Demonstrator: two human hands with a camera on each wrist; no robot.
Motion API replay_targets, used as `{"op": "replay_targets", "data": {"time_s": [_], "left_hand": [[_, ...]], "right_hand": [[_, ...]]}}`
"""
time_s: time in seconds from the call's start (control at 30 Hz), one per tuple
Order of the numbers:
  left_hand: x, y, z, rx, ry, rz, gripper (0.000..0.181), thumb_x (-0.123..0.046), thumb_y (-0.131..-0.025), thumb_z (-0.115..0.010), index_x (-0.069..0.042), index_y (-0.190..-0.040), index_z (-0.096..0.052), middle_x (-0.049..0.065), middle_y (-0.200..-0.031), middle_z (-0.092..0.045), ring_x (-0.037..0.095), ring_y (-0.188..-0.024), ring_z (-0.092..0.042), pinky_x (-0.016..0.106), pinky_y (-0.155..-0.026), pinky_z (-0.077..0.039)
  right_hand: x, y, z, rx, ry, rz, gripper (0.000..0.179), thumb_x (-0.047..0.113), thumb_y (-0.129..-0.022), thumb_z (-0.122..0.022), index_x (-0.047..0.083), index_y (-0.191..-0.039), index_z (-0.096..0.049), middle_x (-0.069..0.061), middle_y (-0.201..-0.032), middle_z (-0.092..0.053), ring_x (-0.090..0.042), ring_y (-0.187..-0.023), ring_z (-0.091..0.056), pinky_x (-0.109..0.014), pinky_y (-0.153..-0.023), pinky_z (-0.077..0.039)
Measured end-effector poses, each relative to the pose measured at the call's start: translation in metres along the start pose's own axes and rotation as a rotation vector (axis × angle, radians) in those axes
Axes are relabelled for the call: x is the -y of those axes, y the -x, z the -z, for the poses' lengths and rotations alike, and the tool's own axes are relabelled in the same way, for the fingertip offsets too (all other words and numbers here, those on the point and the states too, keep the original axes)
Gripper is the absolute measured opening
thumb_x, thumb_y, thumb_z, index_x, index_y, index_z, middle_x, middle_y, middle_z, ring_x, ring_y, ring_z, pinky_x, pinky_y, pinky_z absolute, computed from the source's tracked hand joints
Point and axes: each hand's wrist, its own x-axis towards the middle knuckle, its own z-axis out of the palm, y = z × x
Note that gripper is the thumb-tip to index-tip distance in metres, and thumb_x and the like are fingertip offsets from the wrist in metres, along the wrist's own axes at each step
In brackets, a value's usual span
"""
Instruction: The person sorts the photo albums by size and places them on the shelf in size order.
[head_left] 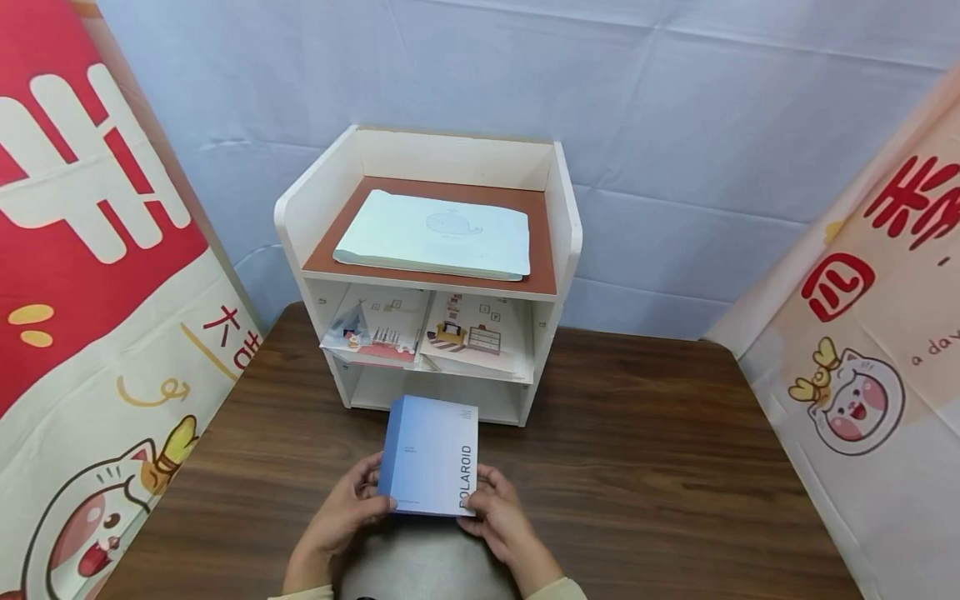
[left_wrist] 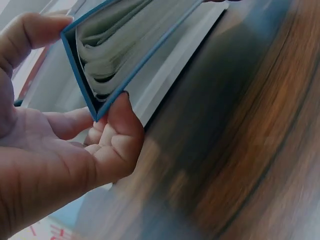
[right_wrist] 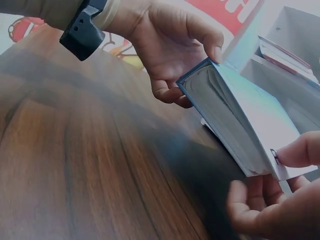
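A blue-and-white photo album [head_left: 431,457] marked "POLAROID" is held between both hands in front of the small shelf, close over the table. My left hand [head_left: 348,504] grips it at the spine, thumb on the front cover and fingers beneath. On the opposite side my right hand [head_left: 501,510] pinches the edge near the lettering, its thumb on the cover. In the left wrist view, clear page sleeves show between the covers of the album [left_wrist: 125,50]. Seen from the right wrist, the album [right_wrist: 250,115] is closed and tilted, with its page edges facing the camera.
Behind the album stands a white shelf [head_left: 564,225]. A pale pouch with a whale drawing [head_left: 442,233] lies on its brown top. Two illustrated books [head_left: 382,321] rest on the middle level. Printed cloths [head_left: 847,367] hang on both sides of the dark wooden table [head_left: 660,467].
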Motion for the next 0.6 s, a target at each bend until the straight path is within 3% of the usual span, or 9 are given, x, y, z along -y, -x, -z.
{"op": "replay_targets", "data": {"time_s": [0.13,0.33,0.6], "left_hand": [[0.002,-0.006,-0.010,0.009,0.026,0.003,0.080,0.009,-0.071,-0.064,0.006,-0.140,-0.024,0.017,-0.106,-0.045,0.018,-0.076,-0.054,0.026,-0.058,-0.046],[0.006,-0.012,-0.023,0.000,0.074,0.013,0.078,0.007,-0.074,-0.064,0.005,-0.141,-0.024,0.017,-0.103,-0.048,0.020,-0.078,-0.055,0.033,-0.064,-0.049],[0.008,-0.024,-0.035,-0.027,0.100,0.014,0.076,0.005,-0.074,-0.064,0.004,-0.140,-0.027,0.016,-0.099,-0.049,0.021,-0.076,-0.054,0.035,-0.067,-0.048]], "right_hand": [[0.003,0.005,0.010,0.017,-0.027,0.007,0.056,-0.012,-0.077,-0.049,-0.005,-0.130,-0.030,-0.007,-0.096,-0.056,-0.020,-0.082,-0.057,-0.044,-0.072,-0.046],[0.012,0.012,0.020,0.027,-0.027,0.043,0.059,-0.012,-0.080,-0.050,-0.008,-0.134,-0.027,-0.008,-0.099,-0.056,-0.020,-0.081,-0.058,-0.036,-0.070,-0.047],[0.016,0.011,0.027,-0.068,-0.076,0.105,0.053,-0.015,-0.078,-0.051,0.001,-0.125,-0.033,-0.009,-0.097,-0.055,-0.019,-0.077,-0.057,-0.033,-0.069,-0.048]]}}
